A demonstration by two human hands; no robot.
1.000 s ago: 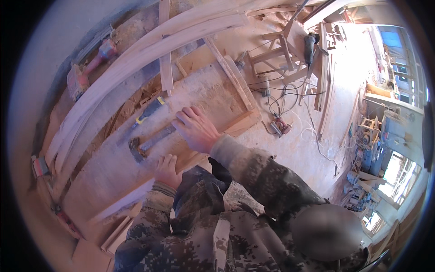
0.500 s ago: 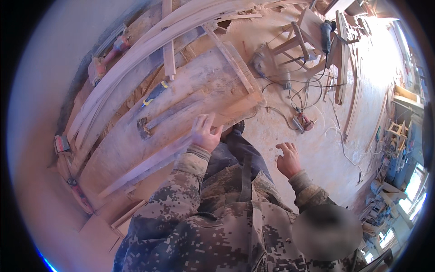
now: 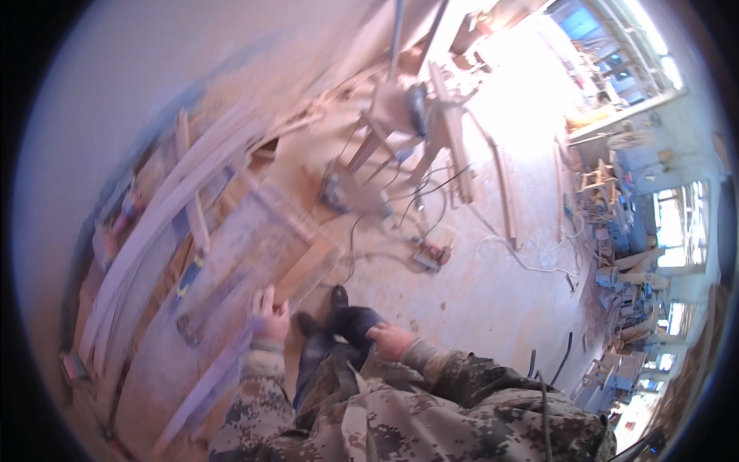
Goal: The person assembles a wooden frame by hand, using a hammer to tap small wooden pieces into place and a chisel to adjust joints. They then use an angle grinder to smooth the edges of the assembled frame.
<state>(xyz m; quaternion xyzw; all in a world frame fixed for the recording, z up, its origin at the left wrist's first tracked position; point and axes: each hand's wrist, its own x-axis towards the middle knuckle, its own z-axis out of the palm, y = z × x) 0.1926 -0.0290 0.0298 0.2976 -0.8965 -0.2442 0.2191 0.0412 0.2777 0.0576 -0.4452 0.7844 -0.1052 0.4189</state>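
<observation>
My left hand [image 3: 269, 317] is at the near edge of a dusty wooden workbench top [image 3: 231, 242], its thumb and fingers apart and holding nothing. Whether it touches the wood I cannot tell. A long pale wood strip [image 3: 206, 393] runs along that edge, below the hand. In front of my thigh, apart from the bench, is my right hand [image 3: 391, 341]; blur hides how its fingers are bent. A blue and yellow tool [image 3: 189, 277] lies on the bench top, with a small dark block [image 3: 187, 331] nearer to me.
Long curved boards [image 3: 165, 181] lie along the bench's far side. On the floor ahead are a red-bodied power tool [image 3: 431, 254] and loose cables [image 3: 439, 212]. A wooden stool-like stand [image 3: 385, 115] bears a dark power tool [image 3: 416, 108]. Long planks [image 3: 504, 192] lie to the right.
My view has swung to the right, so the bench sits further left. My right hand has come in toward my body. My left hand stays by the bench edge.
</observation>
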